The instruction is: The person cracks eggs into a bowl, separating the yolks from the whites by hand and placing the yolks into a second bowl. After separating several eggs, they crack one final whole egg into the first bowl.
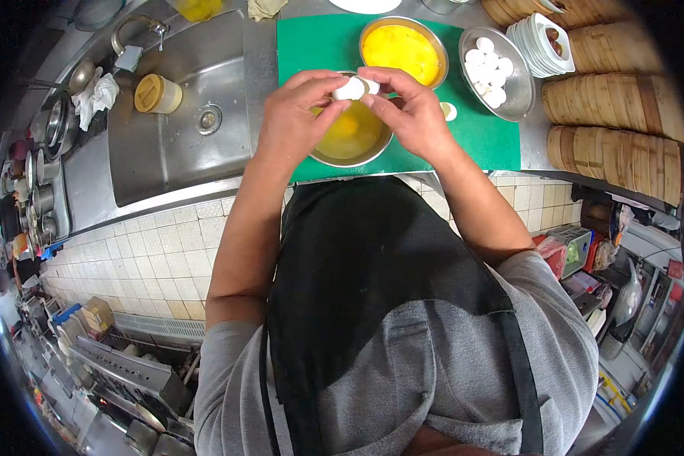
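Above a metal bowl of pale yellow liquid (pixel 347 143), both hands hold a cracked white egg. My left hand (pixel 300 108) grips one shell part (pixel 349 89), its fingers closed round it. My right hand (pixel 410 108) pinches the other shell part (pixel 372 87), close beside the first. Behind them stands a metal bowl of bright yellow yolks (pixel 400 52). A perforated metal bowl (pixel 515 99) to the right holds several white eggs (pixel 486 68). Near my right wrist, a piece of shell (pixel 449 112) lies on the green mat (pixel 479 144).
The steel sink (pixel 182 144) at the left has a faucet (pixel 133 30) and a tan-lidded container (pixel 158 94). Stacked white dishes (pixel 536 47) and bamboo steamers (pixel 612 99) stand at the right. Far left, a person (pixel 7 304) is partly visible.
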`<state>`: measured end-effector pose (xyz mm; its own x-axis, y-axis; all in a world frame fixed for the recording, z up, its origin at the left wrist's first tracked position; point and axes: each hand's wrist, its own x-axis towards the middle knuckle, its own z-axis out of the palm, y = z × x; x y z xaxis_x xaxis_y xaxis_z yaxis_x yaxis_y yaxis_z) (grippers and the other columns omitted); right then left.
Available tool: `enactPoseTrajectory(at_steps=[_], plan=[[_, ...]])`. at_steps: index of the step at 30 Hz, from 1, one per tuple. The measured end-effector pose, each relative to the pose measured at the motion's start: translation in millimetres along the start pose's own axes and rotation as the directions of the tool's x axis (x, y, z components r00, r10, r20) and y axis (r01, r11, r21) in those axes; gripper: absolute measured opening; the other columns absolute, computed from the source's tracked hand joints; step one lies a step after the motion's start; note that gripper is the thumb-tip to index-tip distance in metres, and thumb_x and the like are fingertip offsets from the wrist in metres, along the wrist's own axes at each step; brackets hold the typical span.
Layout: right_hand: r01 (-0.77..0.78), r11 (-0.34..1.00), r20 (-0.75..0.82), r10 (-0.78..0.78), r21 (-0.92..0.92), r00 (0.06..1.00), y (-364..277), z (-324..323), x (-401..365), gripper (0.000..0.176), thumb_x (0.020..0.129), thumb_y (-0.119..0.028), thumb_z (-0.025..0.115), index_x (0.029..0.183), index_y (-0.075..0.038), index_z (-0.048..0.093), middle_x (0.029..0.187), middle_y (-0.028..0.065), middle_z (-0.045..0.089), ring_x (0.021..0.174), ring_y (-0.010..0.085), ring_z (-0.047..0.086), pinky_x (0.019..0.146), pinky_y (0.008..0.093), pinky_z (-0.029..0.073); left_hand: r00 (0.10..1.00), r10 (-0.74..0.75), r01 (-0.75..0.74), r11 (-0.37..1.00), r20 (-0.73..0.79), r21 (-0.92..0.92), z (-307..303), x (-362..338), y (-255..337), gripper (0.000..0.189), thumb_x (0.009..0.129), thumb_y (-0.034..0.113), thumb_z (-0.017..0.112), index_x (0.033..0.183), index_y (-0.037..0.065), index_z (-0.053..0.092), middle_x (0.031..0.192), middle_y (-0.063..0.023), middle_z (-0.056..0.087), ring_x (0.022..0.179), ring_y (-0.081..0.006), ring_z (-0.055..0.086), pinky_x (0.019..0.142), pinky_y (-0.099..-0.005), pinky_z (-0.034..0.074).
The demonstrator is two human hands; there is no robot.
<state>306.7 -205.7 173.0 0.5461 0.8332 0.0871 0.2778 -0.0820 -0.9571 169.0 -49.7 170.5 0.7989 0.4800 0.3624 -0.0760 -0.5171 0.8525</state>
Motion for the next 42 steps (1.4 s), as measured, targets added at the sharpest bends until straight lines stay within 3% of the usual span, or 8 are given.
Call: enactPoseTrajectory(at_steps=[4, 9, 17, 26, 31, 33, 34, 42], plan=[[-0.195, 0.938, 0.081, 0.180, 0.285, 0.980, -2.0, -2.3, 0.3, 0.033, 0.098, -0.010, 0.067, 0.130, -0.003, 0.064, 0.112, 0.0044, 0.069, 0.098, 0.0113, 0.066, 0.082, 0.0261, 0.054, 0.999, 0.041, -0.041, 0.999, 0.009, 0.012, 9.6, 5.1, 5.7, 0.037, 0.077, 0.006, 0.084, 0.113, 0.010, 0.076, 0.111, -0.0080, 0.070, 0.087, -0.0136, 0.070, 0.076, -0.0270, 0.061], [-0.339, 0.573, 0.159, 0.341, 0.746, 0.927, -1.5, -7.7, -6.6, 0.033, 0.095, -0.011, 0.070, 0.125, 0.001, 0.061, 0.107, 0.0077, 0.071, 0.089, 0.0159, 0.070, 0.077, 0.0283, 0.058, 0.995, 0.087, -0.088, 0.996, 0.056, 0.028, 18.1, 11.8, 8.7, 0.041, 0.074, 0.008, 0.087, 0.112, 0.013, 0.076, 0.107, -0.0072, 0.070, 0.081, -0.0125, 0.068, 0.068, -0.0249, 0.058], [-0.262, 0.660, -0.025, 0.392, 0.704, 0.919, 1.6, -72.6, -27.7, 0.035, 0.094, -0.013, 0.071, 0.125, 0.000, 0.062, 0.106, 0.0120, 0.072, 0.085, 0.0195, 0.071, 0.077, 0.0323, 0.060, 0.997, -0.062, 0.060, 0.997, -0.054, -0.043, 7.3, -12.3, -10.5, 0.032, 0.083, 0.007, 0.083, 0.113, 0.004, 0.074, 0.110, -0.0069, 0.068, 0.087, -0.0122, 0.068, 0.068, -0.0243, 0.057], [0.032, 0.902, -0.603, 0.261, 0.431, 0.754, 18.7, -188.2, -38.2, 0.029, 0.095, -0.011, 0.071, 0.119, 0.001, 0.062, 0.104, 0.0093, 0.071, 0.083, 0.0183, 0.069, 0.074, 0.0324, 0.059, 0.920, -0.328, 0.268, 0.926, -0.216, -0.265, -29.7, -52.1, -40.6, 0.023, 0.091, 0.004, 0.074, 0.114, 0.000, 0.071, 0.115, -0.0082, 0.066, 0.085, -0.0103, 0.065, 0.066, -0.0226, 0.054], [-0.118, 0.976, -0.692, 0.213, 0.183, 0.690, 43.9, -214.8, -32.6, 0.033, 0.092, -0.015, 0.075, 0.119, 0.001, 0.065, 0.104, 0.0082, 0.071, 0.090, 0.0178, 0.068, 0.077, 0.0318, 0.057, 0.893, -0.383, 0.312, 0.906, -0.238, -0.287, -28.2, -58.4, -38.4, 0.022, 0.092, 0.005, 0.074, 0.113, 0.001, 0.071, 0.113, -0.0078, 0.065, 0.083, -0.0086, 0.063, 0.066, -0.0227, 0.055], [-0.420, 0.866, -0.661, 0.148, -0.273, 0.736, 70.0, -232.1, -30.6, 0.038, 0.089, -0.021, 0.077, 0.120, 0.000, 0.069, 0.104, 0.0125, 0.073, 0.092, 0.0217, 0.070, 0.081, 0.0348, 0.056, 0.894, -0.388, 0.320, 0.903, -0.223, -0.289, -26.5, -60.6, -41.1, 0.022, 0.092, 0.006, 0.073, 0.114, 0.000, 0.071, 0.114, -0.0080, 0.065, 0.083, -0.0082, 0.063, 0.065, -0.0225, 0.055], [-0.458, 0.623, -0.616, -0.048, -0.634, 0.787, 83.0, -239.7, -30.3, 0.040, 0.085, -0.028, 0.077, 0.119, -0.005, 0.073, 0.108, 0.0182, 0.074, 0.097, 0.0270, 0.071, 0.087, 0.0376, 0.054, 0.894, -0.388, 0.319, 0.903, -0.225, -0.287, -25.8, -60.2, -40.2, 0.022, 0.092, 0.006, 0.073, 0.114, 0.000, 0.071, 0.114, -0.0080, 0.065, 0.083, -0.0082, 0.063, 0.065, -0.0225, 0.055], [-0.487, 0.410, -0.419, 0.250, -0.771, 0.873, 82.5, -187.8, 32.3, 0.038, 0.089, -0.037, 0.070, 0.119, -0.013, 0.073, 0.116, 0.0145, 0.073, 0.109, 0.0323, 0.068, 0.095, 0.0435, 0.053, 0.910, -0.364, 0.306, 0.913, -0.197, -0.272, -18.4, -52.6, -34.1, 0.021, 0.093, 0.007, 0.072, 0.113, 0.000, 0.072, 0.113, -0.0075, 0.064, 0.080, -0.0072, 0.062, 0.064, -0.0219, 0.053]])
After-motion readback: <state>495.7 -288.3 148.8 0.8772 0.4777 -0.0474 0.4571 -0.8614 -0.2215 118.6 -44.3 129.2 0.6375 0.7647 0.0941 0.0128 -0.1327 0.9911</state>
